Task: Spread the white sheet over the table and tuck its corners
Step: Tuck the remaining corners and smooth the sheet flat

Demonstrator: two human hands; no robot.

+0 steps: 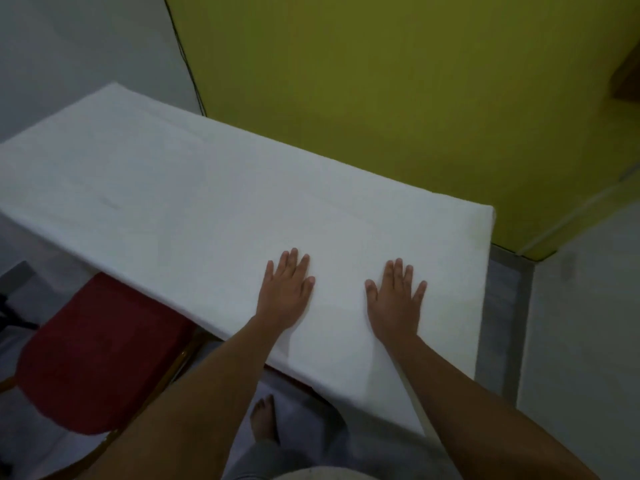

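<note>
The white sheet (180,188) lies flat over the whole table, hiding the tabletop, with faint creases running across it. It hangs over the near edge and the right end. My left hand (285,289) rests palm down on the sheet near the front edge, fingers spread and holding nothing. My right hand (396,299) lies flat the same way, a hand's width to its right. The sheet's near right corner (415,424) hangs down below my right forearm.
A red padded chair (90,355) with a wooden frame stands tucked under the table's near left side. A yellow-green wall (398,81) runs behind the table, a grey wall to the left. My bare foot (265,417) stands on the pale floor.
</note>
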